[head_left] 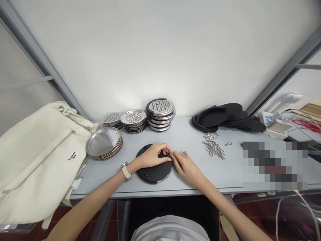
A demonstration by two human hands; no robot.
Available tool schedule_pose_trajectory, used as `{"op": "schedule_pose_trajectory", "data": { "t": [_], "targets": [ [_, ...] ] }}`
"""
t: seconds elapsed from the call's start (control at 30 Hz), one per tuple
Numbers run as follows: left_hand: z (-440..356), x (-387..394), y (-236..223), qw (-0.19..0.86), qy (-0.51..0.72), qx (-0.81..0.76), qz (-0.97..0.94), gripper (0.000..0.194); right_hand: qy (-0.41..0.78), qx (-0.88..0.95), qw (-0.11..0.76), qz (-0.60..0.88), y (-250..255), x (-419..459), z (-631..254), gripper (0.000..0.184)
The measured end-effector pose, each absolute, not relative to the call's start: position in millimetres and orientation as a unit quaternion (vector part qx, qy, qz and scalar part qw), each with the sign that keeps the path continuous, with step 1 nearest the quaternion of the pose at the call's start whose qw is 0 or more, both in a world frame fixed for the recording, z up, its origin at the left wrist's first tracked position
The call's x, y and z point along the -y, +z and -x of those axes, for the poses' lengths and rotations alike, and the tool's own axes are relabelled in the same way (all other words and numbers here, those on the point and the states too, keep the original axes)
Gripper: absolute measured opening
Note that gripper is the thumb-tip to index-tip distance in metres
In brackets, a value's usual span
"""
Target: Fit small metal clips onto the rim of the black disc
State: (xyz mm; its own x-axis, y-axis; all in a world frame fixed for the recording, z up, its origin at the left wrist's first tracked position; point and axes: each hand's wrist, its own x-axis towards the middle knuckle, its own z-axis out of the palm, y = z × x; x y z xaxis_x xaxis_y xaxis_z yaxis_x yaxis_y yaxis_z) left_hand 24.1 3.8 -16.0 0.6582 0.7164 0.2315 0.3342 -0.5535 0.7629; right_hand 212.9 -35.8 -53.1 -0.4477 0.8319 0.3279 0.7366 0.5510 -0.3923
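- We have a black disc [156, 172] on the grey table [190, 142], near its front edge, with a silvery rim showing at its lower right.
- Our left hand [152, 155] lies across the top of the disc, half curled, thumb and forefinger bent towards each other near the right rim; we cannot tell how firmly it grips.
- Our right hand [186, 166] is at that same rim, thumb and forefinger pinched together on a small metal clip [169, 154] – partly hidden by the fingers.
- We wear a watch [125, 170] with a pale strap on the left wrist.
- To the right of our hands lies a loose pile of clips [213, 147], with a single clip [228, 144] just beside it.
- Behind the pile we see overlapping black covers [213, 117].
- Towards the wall stand three stacks of graters [161, 107]; nearer, on the left, is a stack of metal plates [103, 142] – beside a cream bag [47, 164].
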Motion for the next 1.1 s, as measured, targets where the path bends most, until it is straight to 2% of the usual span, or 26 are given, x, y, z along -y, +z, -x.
{"op": "schedule_pose_trajectory", "data": {
  "t": [0.27,0.6,0.93,1.1],
  "targets": [
    [-24.1,-4.8,-16.1,0.393,0.269,-0.316,-0.821,0.021,0.11,0.845,0.245,0.463,-52.1,36.0,-214.1,0.023],
    [-24.1,-4.9,-15.7,0.386,0.264,-0.318,-0.825,0.02,0.119,0.838,0.241,0.474,-50.6,37.9,-213.1,0.023],
    [-23.3,-3.9,-13.3,0.344,0.258,-0.298,-0.852,0.018,0.105,0.851,0.235,0.458,-51.6,36.2,-213.3,0.025],
    [-22.7,-4.6,-14.2,0.325,0.269,-0.319,-0.849,0.02,0.06,0.854,0.207,0.474,-52.6,35.0,-209.2,0.024]
  ]
}}
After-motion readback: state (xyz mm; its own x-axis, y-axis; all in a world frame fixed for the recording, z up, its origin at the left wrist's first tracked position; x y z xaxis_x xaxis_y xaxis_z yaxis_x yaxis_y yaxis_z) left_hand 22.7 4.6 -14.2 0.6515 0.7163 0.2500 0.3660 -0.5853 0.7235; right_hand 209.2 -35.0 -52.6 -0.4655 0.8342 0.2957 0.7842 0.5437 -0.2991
